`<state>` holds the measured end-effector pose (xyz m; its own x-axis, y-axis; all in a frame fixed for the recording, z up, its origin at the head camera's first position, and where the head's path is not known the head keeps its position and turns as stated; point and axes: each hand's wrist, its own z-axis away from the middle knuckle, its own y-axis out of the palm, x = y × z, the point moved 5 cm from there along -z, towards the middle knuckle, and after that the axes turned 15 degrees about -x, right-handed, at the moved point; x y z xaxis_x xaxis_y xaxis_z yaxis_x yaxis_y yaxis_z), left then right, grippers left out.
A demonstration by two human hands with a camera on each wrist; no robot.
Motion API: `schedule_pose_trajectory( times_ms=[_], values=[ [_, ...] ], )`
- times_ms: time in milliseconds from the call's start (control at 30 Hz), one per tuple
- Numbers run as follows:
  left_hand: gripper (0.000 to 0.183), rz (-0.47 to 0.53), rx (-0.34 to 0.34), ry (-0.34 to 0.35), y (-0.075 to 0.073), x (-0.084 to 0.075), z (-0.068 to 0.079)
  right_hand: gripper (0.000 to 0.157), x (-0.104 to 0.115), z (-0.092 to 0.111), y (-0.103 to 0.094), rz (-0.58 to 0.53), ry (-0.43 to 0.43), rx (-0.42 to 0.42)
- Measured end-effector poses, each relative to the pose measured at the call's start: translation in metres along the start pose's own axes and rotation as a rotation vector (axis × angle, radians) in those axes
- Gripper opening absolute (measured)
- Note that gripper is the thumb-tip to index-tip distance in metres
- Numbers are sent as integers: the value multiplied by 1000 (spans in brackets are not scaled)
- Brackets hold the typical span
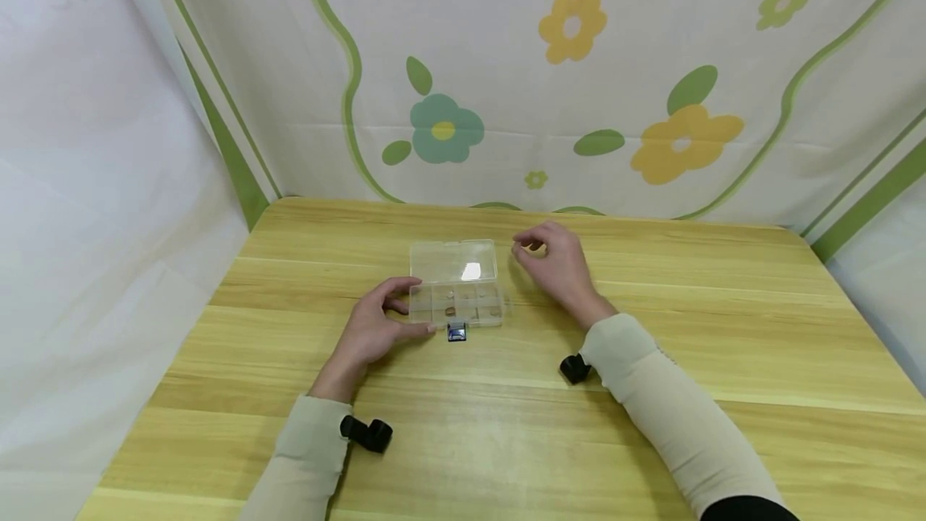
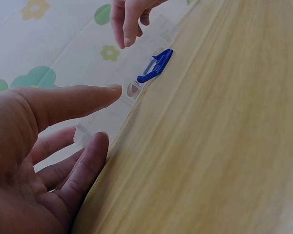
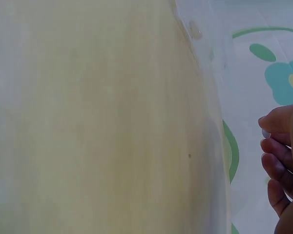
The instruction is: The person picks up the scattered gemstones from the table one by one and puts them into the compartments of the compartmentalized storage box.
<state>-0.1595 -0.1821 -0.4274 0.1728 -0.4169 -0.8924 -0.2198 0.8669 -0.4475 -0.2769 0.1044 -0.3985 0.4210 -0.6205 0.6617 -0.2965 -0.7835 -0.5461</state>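
A clear plastic compartment box stands on the table with its lid open toward the back. A few small pieces lie in its compartments, one of them brownish. A blue latch sticks out from the middle of the box's front edge. My left hand holds the box's left end, thumb along the front corner and index finger by the rear corner. To the right of the lid, my right hand is raised, thumb and index finger pinching a small pale round piece.
The wooden table ends at the back against a white cloth printed with flowers. White cloth hangs on both sides as well. Each sleeve carries a black wrist camera, the left one and the right one.
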Motion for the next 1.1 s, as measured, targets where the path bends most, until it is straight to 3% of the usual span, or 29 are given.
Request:
schedule_pose_trajectory(
  times_ms=[300, 867, 1100],
  values=[
    [73, 4, 3, -4, 0, 0, 0, 14, 15, 7, 4, -68, -71, 1],
    [74, 10, 5, -5, 1, 0, 0, 10, 36, 18, 14, -143, -104, 87],
    [75, -5, 3, -11, 1, -1, -1, 9, 47, 23, 20, -154, -161, 118]
  ],
)
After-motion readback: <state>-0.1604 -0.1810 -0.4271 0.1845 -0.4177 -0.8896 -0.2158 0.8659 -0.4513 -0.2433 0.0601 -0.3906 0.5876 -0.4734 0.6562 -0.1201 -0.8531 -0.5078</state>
